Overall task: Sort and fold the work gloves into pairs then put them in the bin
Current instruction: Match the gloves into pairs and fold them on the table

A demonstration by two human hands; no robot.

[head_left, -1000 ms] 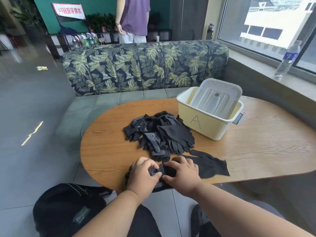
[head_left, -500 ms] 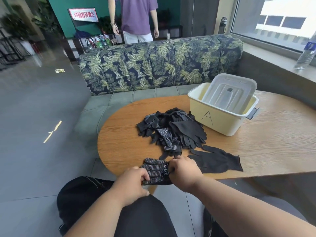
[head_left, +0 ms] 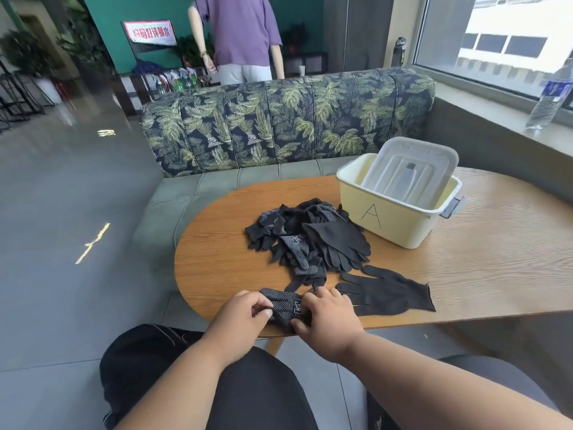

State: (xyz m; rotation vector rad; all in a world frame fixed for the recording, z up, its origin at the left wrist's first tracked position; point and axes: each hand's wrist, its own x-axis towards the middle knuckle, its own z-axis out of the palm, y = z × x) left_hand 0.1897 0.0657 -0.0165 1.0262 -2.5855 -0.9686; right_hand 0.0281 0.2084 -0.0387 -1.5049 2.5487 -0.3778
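Observation:
A black dotted glove (head_left: 284, 305) lies at the near edge of the round wooden table (head_left: 465, 259). My left hand (head_left: 240, 318) pinches its left end, and my right hand (head_left: 328, 321) holds its right part with curled fingers. Just right of my hands a plain black glove (head_left: 387, 294) lies flat. Behind them sits a heap of black gloves (head_left: 310, 240), some dotted, some plain. The pale yellow bin (head_left: 393, 218) marked "A" stands behind the heap to the right, with its translucent lid (head_left: 409, 169) leaning inside.
A leaf-patterned sofa (head_left: 288, 119) runs behind the table. A person in a purple shirt (head_left: 238, 32) stands beyond it. A water bottle (head_left: 550, 94) stands on the window sill at right. My knees in dark trousers (head_left: 248, 392) are below the table edge.
The camera view shifted left and upward. My left hand came back onto the dotted glove's left end, and my right hand stayed on its right part.

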